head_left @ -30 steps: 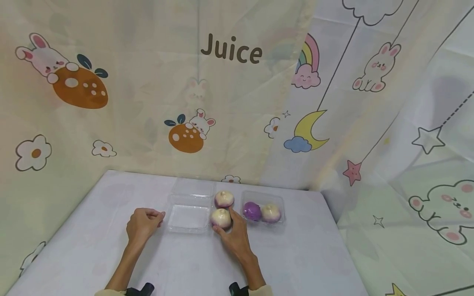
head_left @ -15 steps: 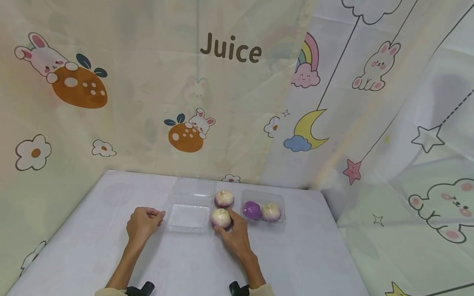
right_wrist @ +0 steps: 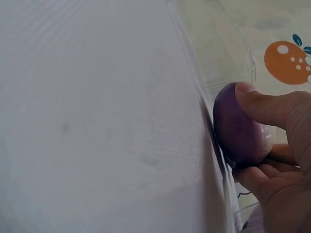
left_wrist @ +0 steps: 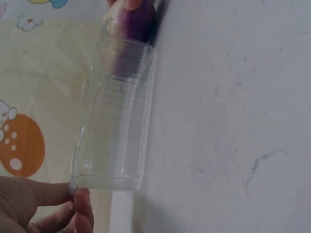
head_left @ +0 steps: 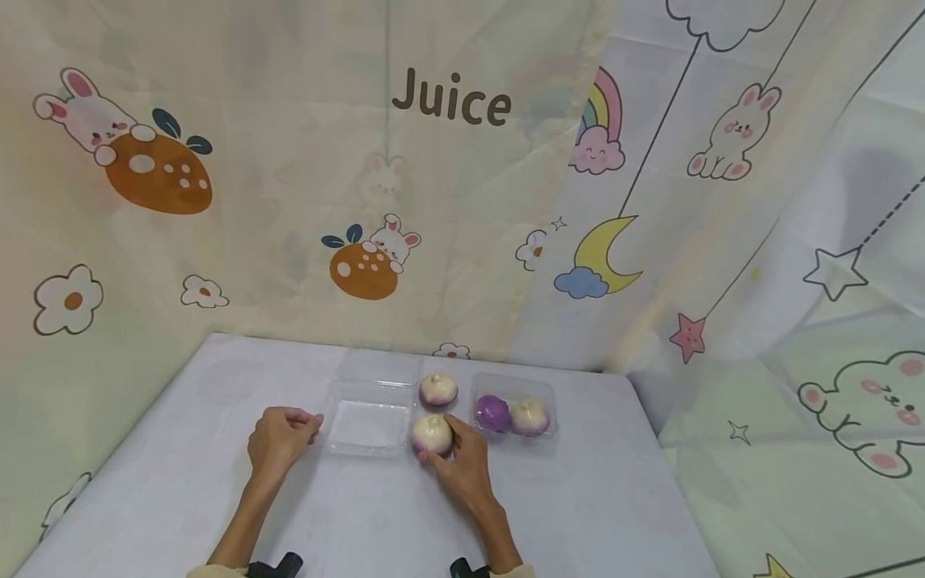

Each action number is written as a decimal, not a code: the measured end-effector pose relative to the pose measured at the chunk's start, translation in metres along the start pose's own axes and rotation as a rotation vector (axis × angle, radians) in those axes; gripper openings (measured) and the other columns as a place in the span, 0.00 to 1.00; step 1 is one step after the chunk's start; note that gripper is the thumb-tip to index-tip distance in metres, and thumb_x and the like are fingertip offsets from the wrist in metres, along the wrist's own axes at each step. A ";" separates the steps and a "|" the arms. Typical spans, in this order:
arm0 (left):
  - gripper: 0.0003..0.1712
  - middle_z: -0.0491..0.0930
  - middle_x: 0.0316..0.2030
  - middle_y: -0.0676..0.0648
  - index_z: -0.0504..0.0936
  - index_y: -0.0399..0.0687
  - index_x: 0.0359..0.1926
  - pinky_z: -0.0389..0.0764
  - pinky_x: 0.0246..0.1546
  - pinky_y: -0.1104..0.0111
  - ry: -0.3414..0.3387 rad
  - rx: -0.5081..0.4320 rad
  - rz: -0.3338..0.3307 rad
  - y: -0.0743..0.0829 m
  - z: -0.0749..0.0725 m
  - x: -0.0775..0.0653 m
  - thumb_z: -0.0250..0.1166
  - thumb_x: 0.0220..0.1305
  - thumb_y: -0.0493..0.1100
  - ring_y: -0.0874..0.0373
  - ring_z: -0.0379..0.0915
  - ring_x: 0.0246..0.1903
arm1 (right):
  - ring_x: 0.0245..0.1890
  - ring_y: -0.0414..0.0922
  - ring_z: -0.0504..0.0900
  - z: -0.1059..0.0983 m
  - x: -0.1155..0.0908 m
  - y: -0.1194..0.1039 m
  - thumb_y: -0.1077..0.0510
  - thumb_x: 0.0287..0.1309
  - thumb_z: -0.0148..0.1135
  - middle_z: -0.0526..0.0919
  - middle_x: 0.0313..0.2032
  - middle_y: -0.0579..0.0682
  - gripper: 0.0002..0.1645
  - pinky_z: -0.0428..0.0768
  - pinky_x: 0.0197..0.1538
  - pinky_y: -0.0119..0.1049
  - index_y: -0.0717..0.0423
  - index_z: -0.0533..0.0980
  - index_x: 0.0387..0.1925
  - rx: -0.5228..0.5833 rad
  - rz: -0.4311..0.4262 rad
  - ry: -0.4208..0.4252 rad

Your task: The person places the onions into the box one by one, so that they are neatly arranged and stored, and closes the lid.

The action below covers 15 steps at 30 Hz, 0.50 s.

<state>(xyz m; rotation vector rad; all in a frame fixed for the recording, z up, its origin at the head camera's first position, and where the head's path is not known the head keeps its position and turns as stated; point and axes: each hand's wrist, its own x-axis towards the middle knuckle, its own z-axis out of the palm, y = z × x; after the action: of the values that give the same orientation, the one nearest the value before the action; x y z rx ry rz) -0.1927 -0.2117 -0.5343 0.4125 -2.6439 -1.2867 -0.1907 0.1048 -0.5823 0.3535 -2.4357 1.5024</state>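
My right hand [head_left: 466, 466] holds a round cream-and-purple turnip-like vegetable [head_left: 431, 435] between thumb and fingers, close over the table. In the right wrist view its purple side [right_wrist: 235, 124] faces the camera. My left hand [head_left: 280, 433] has thumb and forefinger pinched together at the left rim of an open clear plastic container [head_left: 370, 453]. The left wrist view shows those fingertips at the corner of the container's rim [left_wrist: 107, 183]. A second turnip-like vegetable [head_left: 438, 389] sits on the table right behind the held one.
To the right, another clear container [head_left: 549, 384] holds a purple round one [head_left: 494, 413] and a cream-topped one [head_left: 530, 417]. The first container's lid [head_left: 379, 369] lies folded back toward the printed curtain [head_left: 275, 241] behind the white table [head_left: 578, 498].
My right hand has shifted the held turnip-like vegetable slightly toward me, away from the one behind it. My left hand and both containers have stayed in place.
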 end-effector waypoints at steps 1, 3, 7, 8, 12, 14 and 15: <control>0.16 0.88 0.21 0.46 0.91 0.34 0.32 0.70 0.24 0.65 0.002 -0.001 0.000 0.000 0.000 0.000 0.74 0.69 0.45 0.55 0.79 0.21 | 0.65 0.61 0.87 0.000 0.000 0.000 0.60 0.48 0.88 0.85 0.63 0.71 0.47 0.87 0.67 0.45 0.73 0.77 0.67 0.000 0.002 -0.002; 0.16 0.88 0.21 0.46 0.91 0.33 0.33 0.69 0.24 0.65 0.005 0.000 -0.001 0.001 0.001 0.000 0.74 0.69 0.45 0.55 0.80 0.21 | 0.65 0.61 0.87 -0.001 0.000 0.001 0.60 0.47 0.89 0.85 0.63 0.72 0.47 0.87 0.67 0.44 0.73 0.77 0.67 0.005 0.005 -0.006; 0.16 0.88 0.21 0.45 0.90 0.33 0.33 0.69 0.24 0.65 0.009 0.001 -0.003 0.001 0.001 0.001 0.74 0.69 0.45 0.54 0.80 0.21 | 0.65 0.62 0.86 -0.002 -0.001 0.000 0.62 0.46 0.89 0.84 0.63 0.72 0.47 0.86 0.68 0.43 0.73 0.77 0.66 0.037 0.011 -0.013; 0.16 0.88 0.21 0.45 0.90 0.32 0.34 0.69 0.24 0.65 0.009 0.000 -0.003 0.001 0.001 0.001 0.74 0.69 0.45 0.54 0.80 0.22 | 0.65 0.63 0.86 -0.003 -0.001 -0.001 0.62 0.45 0.89 0.84 0.63 0.72 0.47 0.86 0.68 0.43 0.73 0.77 0.66 0.042 0.009 -0.014; 0.16 0.88 0.21 0.45 0.90 0.33 0.33 0.69 0.24 0.65 0.006 0.000 -0.001 0.001 0.001 0.001 0.74 0.69 0.45 0.55 0.79 0.21 | 0.66 0.63 0.86 -0.004 -0.002 -0.002 0.62 0.45 0.90 0.85 0.62 0.71 0.47 0.85 0.69 0.43 0.72 0.78 0.66 0.027 0.007 -0.013; 0.16 0.88 0.21 0.46 0.91 0.34 0.32 0.69 0.24 0.65 0.004 0.000 -0.002 0.000 0.001 0.000 0.74 0.69 0.45 0.55 0.79 0.21 | 0.67 0.63 0.85 -0.005 -0.002 -0.003 0.62 0.45 0.89 0.85 0.63 0.71 0.47 0.85 0.70 0.43 0.72 0.78 0.66 0.021 0.009 -0.014; 0.16 0.88 0.21 0.46 0.91 0.34 0.32 0.69 0.24 0.65 0.003 0.001 -0.002 0.000 0.001 0.000 0.74 0.69 0.45 0.56 0.79 0.21 | 0.67 0.63 0.85 -0.006 -0.003 -0.003 0.62 0.45 0.89 0.85 0.63 0.71 0.47 0.85 0.70 0.43 0.72 0.78 0.66 0.016 0.010 -0.013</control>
<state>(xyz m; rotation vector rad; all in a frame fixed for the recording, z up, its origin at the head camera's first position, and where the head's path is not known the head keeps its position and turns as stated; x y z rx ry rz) -0.1934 -0.2110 -0.5349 0.4170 -2.6420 -1.2843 -0.1866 0.1091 -0.5783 0.3552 -2.4402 1.5293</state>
